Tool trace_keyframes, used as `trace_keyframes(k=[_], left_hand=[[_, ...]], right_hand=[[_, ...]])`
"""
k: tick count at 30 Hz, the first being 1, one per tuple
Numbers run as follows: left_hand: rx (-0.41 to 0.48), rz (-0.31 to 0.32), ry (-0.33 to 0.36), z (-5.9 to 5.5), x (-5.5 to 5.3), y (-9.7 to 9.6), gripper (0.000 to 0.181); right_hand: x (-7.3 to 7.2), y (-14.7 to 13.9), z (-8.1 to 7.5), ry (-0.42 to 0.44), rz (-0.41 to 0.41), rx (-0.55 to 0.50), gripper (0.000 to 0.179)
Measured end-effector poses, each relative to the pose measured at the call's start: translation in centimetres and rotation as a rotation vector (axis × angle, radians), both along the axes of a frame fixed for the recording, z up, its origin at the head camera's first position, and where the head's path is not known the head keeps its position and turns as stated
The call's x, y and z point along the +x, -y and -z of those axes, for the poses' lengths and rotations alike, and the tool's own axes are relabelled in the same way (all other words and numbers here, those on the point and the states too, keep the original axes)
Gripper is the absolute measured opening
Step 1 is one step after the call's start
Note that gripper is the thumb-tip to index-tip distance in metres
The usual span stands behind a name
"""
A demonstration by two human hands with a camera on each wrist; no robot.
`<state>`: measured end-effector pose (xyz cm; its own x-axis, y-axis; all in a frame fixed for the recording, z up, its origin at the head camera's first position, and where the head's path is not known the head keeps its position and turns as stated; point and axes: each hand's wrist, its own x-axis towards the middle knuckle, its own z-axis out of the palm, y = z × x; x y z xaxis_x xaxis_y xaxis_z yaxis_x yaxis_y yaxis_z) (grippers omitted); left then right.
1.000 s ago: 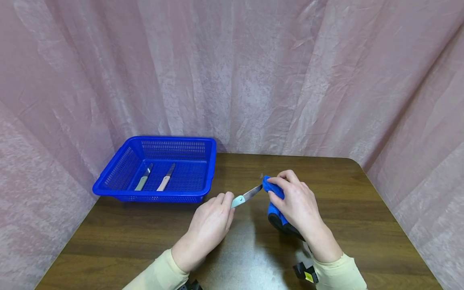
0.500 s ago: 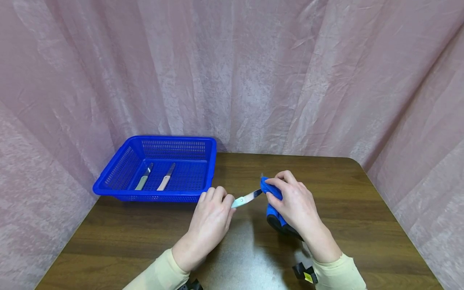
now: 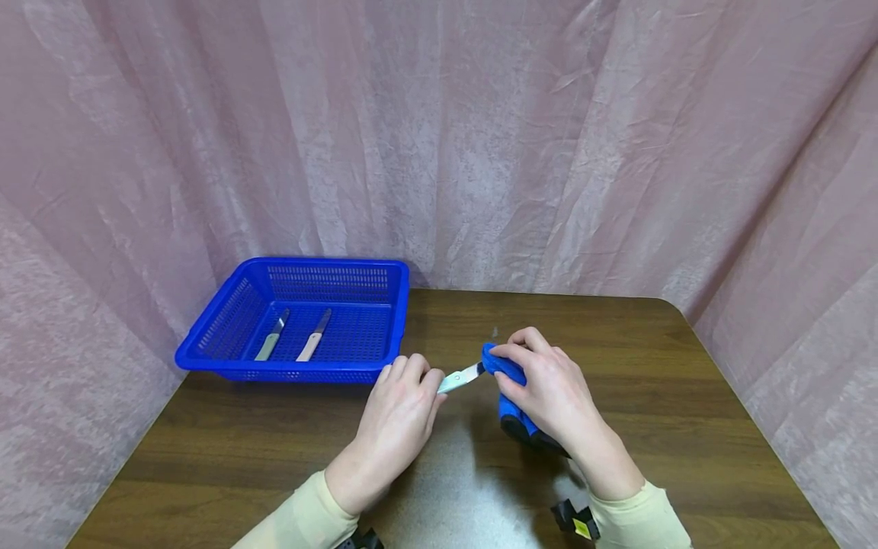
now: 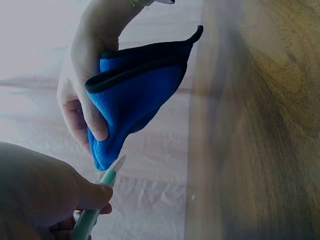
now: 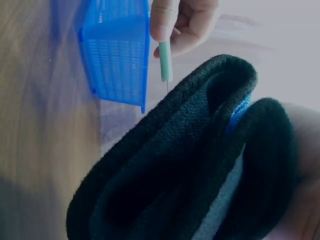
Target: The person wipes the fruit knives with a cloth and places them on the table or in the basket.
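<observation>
My left hand (image 3: 398, 423) grips a small knife by its mint-green handle (image 3: 451, 382), thumb along the side in the left wrist view. The blade (image 3: 473, 372) points right, toward a folded blue cloth (image 3: 504, 367) with black edging. Pinching that cloth between thumb and fingers, my right hand (image 3: 552, 389) has it over the outer part of the blade, so the tip is hidden in the head view. The cloth's dark folded edges (image 5: 220, 100) fill much of the right wrist view and hide most of the blade.
A blue plastic basket (image 3: 394, 358) stands at the back left of the wooden table (image 3: 672, 396). Inside lie a knife with a pale green handle (image 3: 267, 347) and one with a pale pink handle (image 3: 309, 348). Pink curtains (image 3: 439, 152) hang behind the table.
My right hand and the cloth have slid left and slightly down along the blade, covering more of it. The left hand has tilted slightly, its knuckles higher; the basket's knives have not moved.
</observation>
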<state>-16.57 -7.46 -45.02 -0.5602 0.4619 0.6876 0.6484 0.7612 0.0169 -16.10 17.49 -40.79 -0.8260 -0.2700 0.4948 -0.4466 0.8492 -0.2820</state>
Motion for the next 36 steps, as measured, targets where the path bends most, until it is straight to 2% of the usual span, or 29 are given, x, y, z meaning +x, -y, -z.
trace_keyframes(k=[14,25,36], left_hand=[[-0.024,-0.009,0.027,-0.2,0.1,-0.1,0.025],[-0.020,0.001,0.018,-0.1,0.2,-0.1,0.025],[-0.015,0.004,0.003,-0.1,0.1,-0.1,0.025]], right_hand=[[0.4,1.1,0.3,-0.014,-0.087,0.054,0.029],[0.3,0.8,0.3,-0.029,-0.068,0.052,0.029],[0.1,0.3,0.4,-0.033,-0.013,0.021,0.029]])
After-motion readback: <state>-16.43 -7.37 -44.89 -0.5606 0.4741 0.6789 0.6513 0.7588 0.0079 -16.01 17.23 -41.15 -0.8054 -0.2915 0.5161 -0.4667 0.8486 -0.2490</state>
